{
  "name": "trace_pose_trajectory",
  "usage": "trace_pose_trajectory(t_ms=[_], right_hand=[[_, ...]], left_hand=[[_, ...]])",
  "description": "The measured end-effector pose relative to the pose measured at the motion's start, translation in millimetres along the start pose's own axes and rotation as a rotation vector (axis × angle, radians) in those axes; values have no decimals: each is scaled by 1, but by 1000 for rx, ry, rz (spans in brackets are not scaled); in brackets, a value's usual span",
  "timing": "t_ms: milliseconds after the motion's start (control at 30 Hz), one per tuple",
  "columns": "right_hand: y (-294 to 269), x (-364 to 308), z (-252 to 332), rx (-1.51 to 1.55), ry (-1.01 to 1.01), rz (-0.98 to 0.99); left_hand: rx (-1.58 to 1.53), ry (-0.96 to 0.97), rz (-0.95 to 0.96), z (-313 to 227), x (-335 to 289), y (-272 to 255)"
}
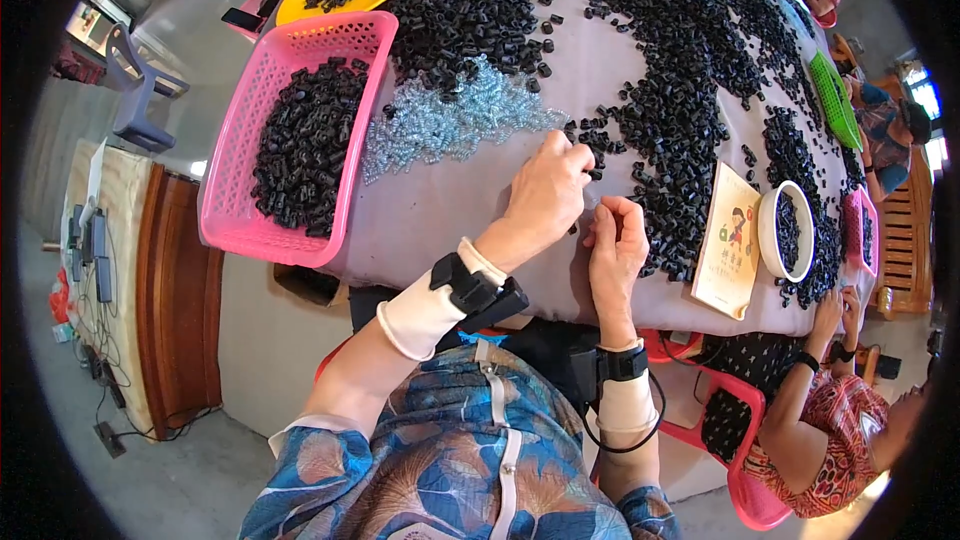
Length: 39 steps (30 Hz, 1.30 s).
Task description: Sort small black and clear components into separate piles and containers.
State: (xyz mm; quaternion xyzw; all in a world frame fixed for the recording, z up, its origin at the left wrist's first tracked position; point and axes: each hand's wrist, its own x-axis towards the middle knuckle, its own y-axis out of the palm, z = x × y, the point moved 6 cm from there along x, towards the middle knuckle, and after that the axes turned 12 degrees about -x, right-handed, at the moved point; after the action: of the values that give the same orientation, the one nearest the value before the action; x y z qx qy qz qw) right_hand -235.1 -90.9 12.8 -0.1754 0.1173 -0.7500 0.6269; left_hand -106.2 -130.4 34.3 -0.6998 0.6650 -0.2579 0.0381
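My left hand [545, 192] is closed over the table, its fingertips pressed together beside a few small black plastic pieces [592, 140]. What it pinches, if anything, is hidden. Just to its right, my right hand [616, 252] is raised with thumb and forefinger nearly meeting; anything between them is too small to make out. A spread of tiny pale-blue coils, like springs [455, 115], lies left of and beyond my left hand. Farther left stands a pink perforated basket [222, 185] holding many black plastic parts [308, 145].
Large heaps of black parts [675, 140] cover much of the cloth-covered table [470, 210]. A booklet [727, 250] and a white bowl [768, 240] lie to the right. A yellow plate [295, 5] sits far left. A co-worker [825, 430] works at the right edge.
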Motion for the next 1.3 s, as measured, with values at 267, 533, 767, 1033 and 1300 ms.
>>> trace_pose_trajectory(t_ms=[267,533,767,1033,1300], right_hand=[[5,-3,7,36,26,-6],[31,-19,44,67,-83,143],[39,-21,43,41,-147,133],[33,-14,55,46,-44,176],[34,-11,54,-96,-201,196]], left_hand=[[-1015,-571,-9,26,-32,-27],[-1206,-699,-20,32,-51,-37],[-1287,-690,-1,35,-57,-34],[-1085,-721,58,34,-61,-51],[-924,-557,28,28,-55,-55]])
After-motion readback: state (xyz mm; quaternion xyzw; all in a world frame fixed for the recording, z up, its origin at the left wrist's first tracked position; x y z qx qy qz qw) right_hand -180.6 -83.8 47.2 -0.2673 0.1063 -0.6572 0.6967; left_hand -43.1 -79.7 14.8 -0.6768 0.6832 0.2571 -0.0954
